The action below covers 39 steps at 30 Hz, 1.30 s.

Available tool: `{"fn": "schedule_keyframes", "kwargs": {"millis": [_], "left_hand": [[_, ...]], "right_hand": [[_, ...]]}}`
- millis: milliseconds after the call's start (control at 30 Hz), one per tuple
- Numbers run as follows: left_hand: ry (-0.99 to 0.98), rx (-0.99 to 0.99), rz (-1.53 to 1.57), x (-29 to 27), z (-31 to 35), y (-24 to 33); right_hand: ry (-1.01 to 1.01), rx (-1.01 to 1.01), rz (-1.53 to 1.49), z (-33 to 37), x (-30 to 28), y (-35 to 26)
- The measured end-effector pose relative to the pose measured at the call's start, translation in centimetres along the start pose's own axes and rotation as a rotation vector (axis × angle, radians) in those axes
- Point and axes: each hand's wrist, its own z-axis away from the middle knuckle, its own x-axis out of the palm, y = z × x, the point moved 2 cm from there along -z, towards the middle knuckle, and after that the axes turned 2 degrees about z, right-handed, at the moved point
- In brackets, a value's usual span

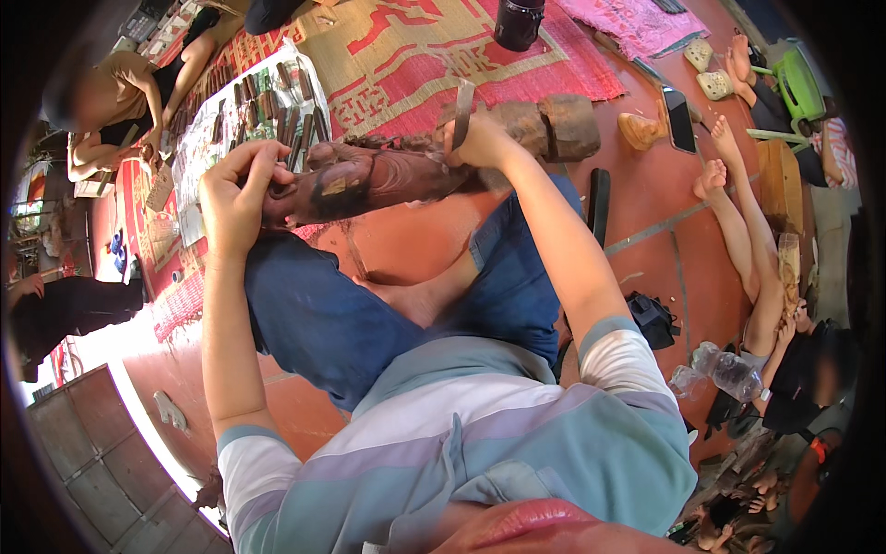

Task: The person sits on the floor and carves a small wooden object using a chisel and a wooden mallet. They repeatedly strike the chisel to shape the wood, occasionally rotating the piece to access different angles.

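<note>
A long brown carved wood piece (392,178) is in front of the person, at the knees. It lies on its side, and its long way goes from left to right. The left end is a bit nearer, and the blocky right end points a bit farther away.

The left hand (233,189) is at the left end, thumb and first finger bent close together; I can't tell if they pinch the wood. The right hand (484,146) is over the middle, its fingers curled tight around a flat strip (463,103) that sticks up.

The floor (406,240) is red tile. Far off is a red and yellow mat (397,55) with a black tub (519,26) on it. Many tools lie on a white sheet (192,152) at the far left. A black phone (678,118) and a green chair (798,85) are on the right. Other people sit on both sides.
</note>
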Motion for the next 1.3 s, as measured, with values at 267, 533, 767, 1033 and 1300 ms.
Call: {"fn": "schedule_keyframes", "kwargs": {"millis": [267,533,767,1033,1300], "left_hand": [[-0.001,0.021,-0.021,0.1,-0.1,0.0],[0.001,0.02,0.005,0.3,-0.1,0.3],[0.002,-0.003,0.022,0.2,-0.1,0.2],[-0.002,0.031,0.051,0.1,0.0,-0.3],[-0.035,0.08,0.028,0.6,-1.0,0.2]], "right_hand": [[-0.037,0.207,-0.148,-0.3,-1.2,0.4],[0.165,0.064,-0.108,1.2,-0.9,0.0],[0.749,0.163,-0.198,4.4,5.0,0.3],[0.784,0.154,-0.501,6.7,4.4,-0.9],[0.872,0.249,-0.513,10.0,4.3,1.5]]}}
